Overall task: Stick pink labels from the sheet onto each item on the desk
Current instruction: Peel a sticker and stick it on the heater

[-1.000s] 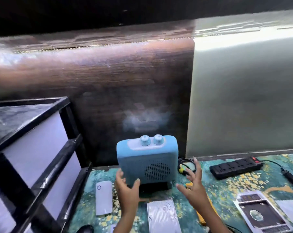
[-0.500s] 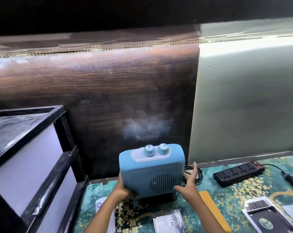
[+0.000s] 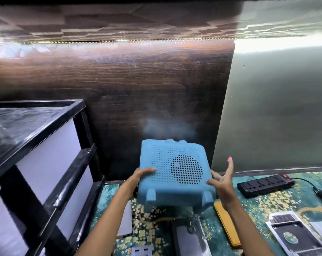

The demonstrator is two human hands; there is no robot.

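Now you hold the pale blue perforated plastic fan heater (image 3: 175,170) tipped back over the green floral table (image 3: 267,206), feet toward you, its broad face spanning between your grips: left grip (image 3: 138,179) clasps its left edge, right grip (image 3: 222,183) pinches its right edge, forefinger raised free.

Both forearms (image 3: 108,215) are bare, slim and sleeveless in view. The right hand (image 3: 222,183) has long, pointed nails, one nail (image 3: 229,158) painted bright pink. The left hand (image 3: 138,179) shows a shorter, pale thumbnail.
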